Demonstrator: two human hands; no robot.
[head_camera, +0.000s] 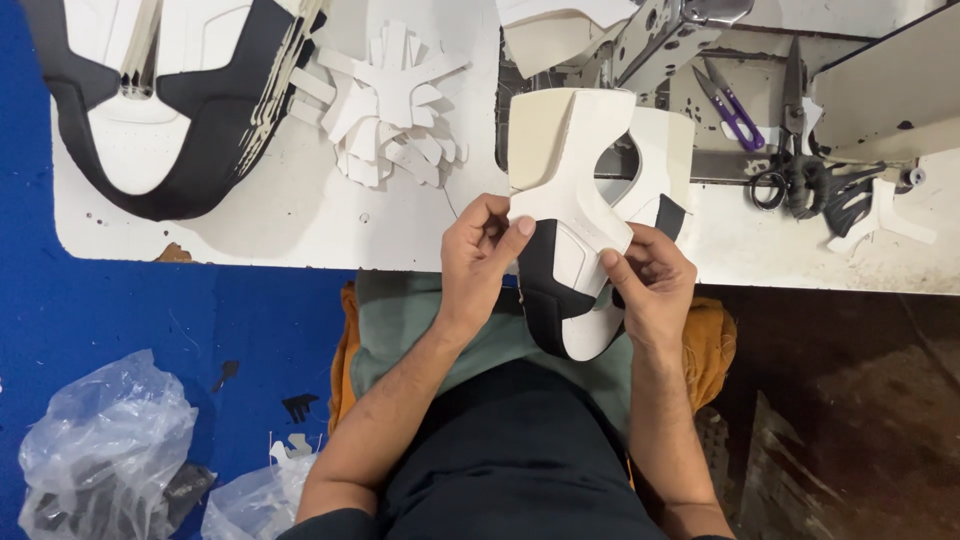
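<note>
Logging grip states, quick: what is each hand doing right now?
Left hand: closed, pinching the white and black shoe upper piece at its left edge.
Right hand: closed, gripping the same piece at its right side.

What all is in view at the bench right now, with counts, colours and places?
shoe upper panel: one, white and black, held at the table's near edge
stacked uppers: one pile, white and black, far left on the table
cut pieces: one heap, white, table centre
thread snips: one, purple-handled, on the sewing machine bed
scissors: one, dark, right of the snips
table: one, white
plastic bags: two, clear, on the blue floor, lower left
left hand: fingers pinching the panel's left edge
right hand: fingers gripping its right edge
</note>
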